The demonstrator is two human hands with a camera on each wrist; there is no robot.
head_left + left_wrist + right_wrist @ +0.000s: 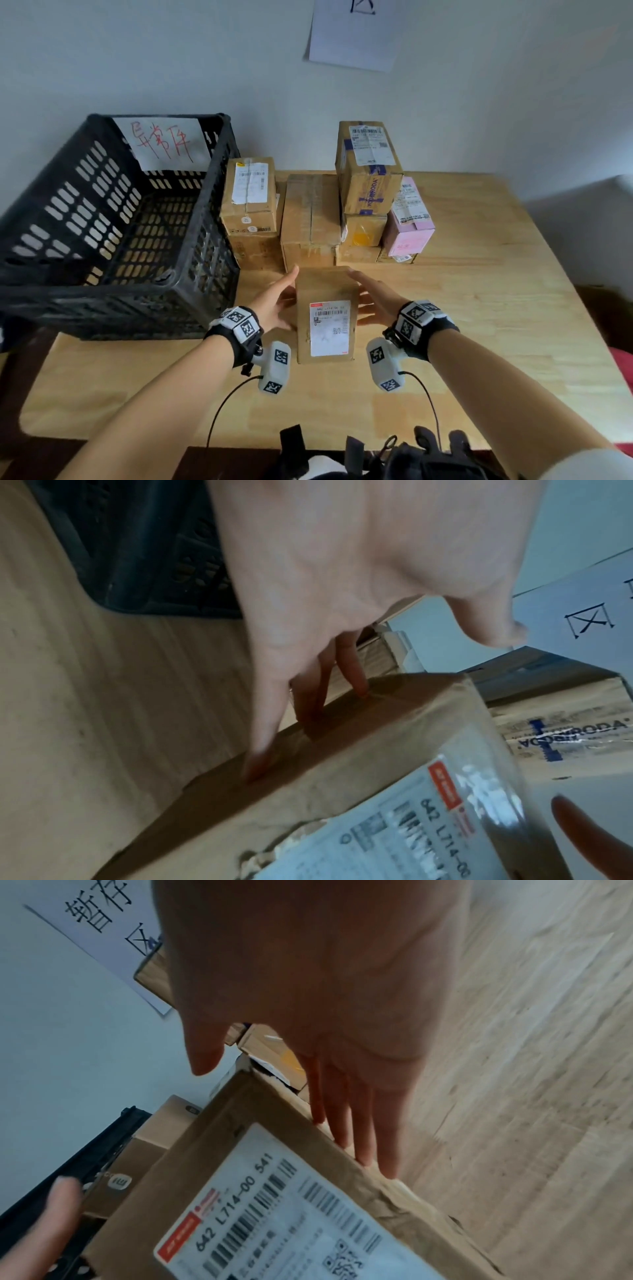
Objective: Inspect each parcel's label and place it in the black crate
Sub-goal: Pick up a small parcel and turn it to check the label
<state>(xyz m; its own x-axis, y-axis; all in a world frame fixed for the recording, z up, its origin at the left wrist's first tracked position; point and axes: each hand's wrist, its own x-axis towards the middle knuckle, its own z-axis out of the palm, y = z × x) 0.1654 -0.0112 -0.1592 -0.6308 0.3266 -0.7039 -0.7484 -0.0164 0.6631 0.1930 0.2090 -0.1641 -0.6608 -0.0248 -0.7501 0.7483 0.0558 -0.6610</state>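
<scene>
A brown cardboard parcel point(327, 286) with a white label point(329, 328) facing up is held between my two hands in front of me, over the wooden table point(479, 325). My left hand point(275, 303) presses its left side with straight fingers point(260, 750). My right hand point(375, 301) presses the right side the same way, fingers point(363, 1137) flat along the edge. The label point(291, 1218) shows barcodes and a red strip. The black crate point(78, 192) stands at the left, its floor bare. I cannot tell whether the parcel touches the table.
Several more parcels are stacked at the back against the wall: a labelled brown box point(251, 195), a plain one point(310, 219), a tall taped one point(368, 164) and a pink one point(407, 222). A handwritten sheet point(164, 144) hangs inside the crate.
</scene>
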